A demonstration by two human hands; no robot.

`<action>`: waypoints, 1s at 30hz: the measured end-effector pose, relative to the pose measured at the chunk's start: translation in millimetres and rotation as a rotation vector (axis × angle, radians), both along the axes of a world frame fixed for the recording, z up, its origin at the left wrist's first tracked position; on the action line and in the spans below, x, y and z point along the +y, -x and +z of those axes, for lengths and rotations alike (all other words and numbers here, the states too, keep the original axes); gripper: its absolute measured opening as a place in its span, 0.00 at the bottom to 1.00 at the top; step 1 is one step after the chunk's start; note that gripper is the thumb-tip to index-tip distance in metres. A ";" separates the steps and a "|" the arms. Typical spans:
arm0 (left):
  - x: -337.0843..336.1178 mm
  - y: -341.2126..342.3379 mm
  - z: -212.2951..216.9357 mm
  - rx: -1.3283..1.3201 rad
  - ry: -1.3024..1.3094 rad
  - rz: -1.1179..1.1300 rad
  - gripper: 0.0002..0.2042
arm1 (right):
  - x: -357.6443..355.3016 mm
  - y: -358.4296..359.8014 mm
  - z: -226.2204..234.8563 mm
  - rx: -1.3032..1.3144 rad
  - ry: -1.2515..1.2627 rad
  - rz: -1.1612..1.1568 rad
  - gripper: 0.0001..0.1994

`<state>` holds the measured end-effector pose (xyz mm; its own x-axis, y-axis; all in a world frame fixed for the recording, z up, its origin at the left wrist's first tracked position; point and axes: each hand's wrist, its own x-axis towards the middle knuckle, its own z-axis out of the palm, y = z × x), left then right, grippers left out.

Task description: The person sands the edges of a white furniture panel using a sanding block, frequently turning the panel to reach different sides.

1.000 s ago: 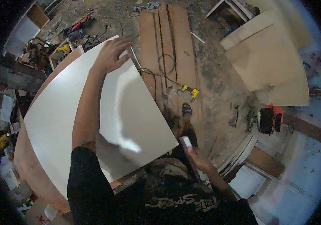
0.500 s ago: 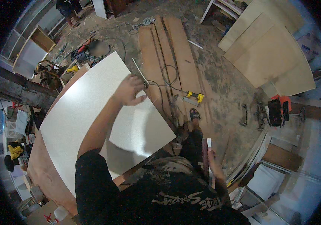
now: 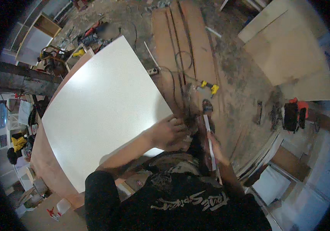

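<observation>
A large white panel (image 3: 103, 104) lies flat in front of me on the left, on top of a brown board (image 3: 43, 161). My left hand (image 3: 170, 133) is at the panel's right-hand corner, close to my body. Its fingers are curled and slightly blurred, and whatever they may hold is hidden. On the right, my right hand (image 3: 218, 149) is closed around a long narrow strip (image 3: 210, 140) with a white face and a dark reddish-brown side. The strip stands clear of the panel, beside my leg.
Long brown boards (image 3: 195, 38) lie on the floor ahead, with a yellow-and-black power tool (image 3: 210, 87) and its cord on them. A power strip (image 3: 153, 71) sits by the panel's edge. Large tan sheets (image 3: 288, 50) lean at the right, near a red-and-black item (image 3: 293, 115).
My left hand has moved from the panel's far right edge back toward me, to its near right corner. The strip in my right hand has risen and turned, showing more white face.
</observation>
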<state>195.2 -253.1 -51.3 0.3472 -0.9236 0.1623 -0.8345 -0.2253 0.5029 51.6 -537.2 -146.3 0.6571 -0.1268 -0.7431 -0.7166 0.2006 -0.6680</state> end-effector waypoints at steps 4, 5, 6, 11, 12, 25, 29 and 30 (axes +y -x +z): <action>47.0 -42.5 -0.3 0.327 0.139 0.376 0.28 | 17.2 -12.7 12.3 0.090 -0.135 0.045 0.30; 54.3 -72.3 -10.8 0.051 0.016 0.370 0.26 | 10.0 -15.2 25.9 0.133 -0.210 0.013 0.32; 54.1 -108.2 -10.8 -0.049 0.069 0.354 0.27 | -16.1 -0.1 16.3 0.092 -0.303 -0.030 0.33; 152.3 -250.4 -39.9 0.059 0.351 0.962 0.26 | 15.9 12.8 7.3 -0.101 -0.300 -0.006 0.37; 175.3 -281.3 -33.1 -0.075 0.260 1.006 0.28 | 17.8 4.1 21.4 -0.112 -0.306 0.101 0.39; 218.0 -327.3 -7.8 -0.408 -0.325 1.437 0.27 | 53.4 -68.6 69.5 -0.574 -0.140 0.792 0.37; 223.3 -302.7 -31.2 -0.478 -0.308 1.459 0.29 | 90.1 -119.7 62.0 -0.853 -0.036 0.741 0.37; 219.9 -298.2 -27.7 -0.426 -0.278 1.491 0.30 | 98.8 -136.7 59.7 -0.830 -0.056 0.734 0.36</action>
<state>493.4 -33.2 -78.9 0.9109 0.1777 0.3723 0.1500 -0.9834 0.1025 188.4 -438.5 -86.6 0.8554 0.5171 -0.0301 -0.0083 -0.0444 -0.9990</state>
